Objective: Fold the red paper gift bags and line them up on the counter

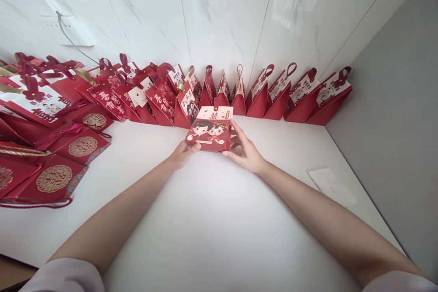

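The red box (211,132) with 2 cartoon people on it is in the middle of the view, and the clock here is counted from it. The left hand (182,153) pinches its low corner at 8 o'clock, and the right hand (248,155) holds its side at 3 o'clock, with the thumb low and 1 finger up the edge. I cannot tell if its bottom touches the tabletop (212,219). It looks like thin, stiff card, so it should be light, a bit slick and easy to dent. The low sides seem good to hold, gently; the strap (216,101) at 12 o'clock looks weaker. A row of red boxes (162,100) stands from 10 to 2 o'clock, close behind, by the wall (222,18). More gift boxes (54,178) crowd 8 to 9 o'clock. The tabletop's edge runs past 3 to 4 o'clock, beyond a white flat thing (331,185). The most room to move looks to be at 6 o'clock, between the 2 arms.
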`<action>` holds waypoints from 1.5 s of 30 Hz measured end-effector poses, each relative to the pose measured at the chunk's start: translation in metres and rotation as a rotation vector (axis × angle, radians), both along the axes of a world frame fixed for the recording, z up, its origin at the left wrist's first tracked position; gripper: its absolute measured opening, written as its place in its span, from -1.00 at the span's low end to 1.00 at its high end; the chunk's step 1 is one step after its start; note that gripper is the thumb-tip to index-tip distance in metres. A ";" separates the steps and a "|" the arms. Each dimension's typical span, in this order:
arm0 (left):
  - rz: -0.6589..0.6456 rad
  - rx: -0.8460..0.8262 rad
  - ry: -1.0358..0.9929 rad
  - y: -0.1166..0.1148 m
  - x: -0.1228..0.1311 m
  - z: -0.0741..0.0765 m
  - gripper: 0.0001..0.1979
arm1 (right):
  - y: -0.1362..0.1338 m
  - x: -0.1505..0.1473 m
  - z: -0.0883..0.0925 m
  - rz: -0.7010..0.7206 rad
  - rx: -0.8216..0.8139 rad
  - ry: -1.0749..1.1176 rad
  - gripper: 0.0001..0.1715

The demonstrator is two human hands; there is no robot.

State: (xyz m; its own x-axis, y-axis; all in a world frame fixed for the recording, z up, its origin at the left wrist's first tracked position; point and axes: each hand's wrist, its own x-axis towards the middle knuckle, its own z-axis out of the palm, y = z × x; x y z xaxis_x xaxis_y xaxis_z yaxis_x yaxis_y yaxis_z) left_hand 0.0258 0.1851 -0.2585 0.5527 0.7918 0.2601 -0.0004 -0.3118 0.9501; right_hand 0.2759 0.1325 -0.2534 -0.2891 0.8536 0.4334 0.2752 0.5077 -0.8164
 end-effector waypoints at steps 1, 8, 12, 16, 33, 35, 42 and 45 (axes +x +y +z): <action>0.015 0.031 0.012 0.000 0.000 -0.001 -0.32 | -0.003 -0.002 0.001 -0.034 0.053 -0.022 0.06; 0.078 0.118 0.037 0.000 0.001 0.005 0.18 | -0.006 -0.001 0.000 -0.130 0.316 -0.153 -0.48; -0.063 0.167 0.079 -0.007 0.007 0.011 -0.03 | -0.006 -0.001 -0.002 -0.069 0.397 -0.256 -0.59; -0.078 0.123 0.130 -0.012 0.010 0.012 -0.24 | -0.009 -0.003 0.001 -0.052 0.449 -0.272 -0.47; -0.092 0.148 0.039 -0.006 0.010 0.009 -0.39 | -0.005 0.001 0.003 -0.030 0.420 -0.303 -0.35; -0.082 0.159 0.050 -0.007 0.010 0.011 -0.38 | -0.005 0.001 0.003 -0.033 0.419 -0.304 -0.36; -0.080 0.048 -0.003 -0.010 0.012 0.011 -0.35 | -0.004 0.000 -0.001 -0.032 0.371 -0.276 -0.23; -0.021 -0.193 -0.092 -0.009 0.010 0.001 -0.41 | -0.004 -0.003 0.001 -0.061 0.328 -0.197 -0.04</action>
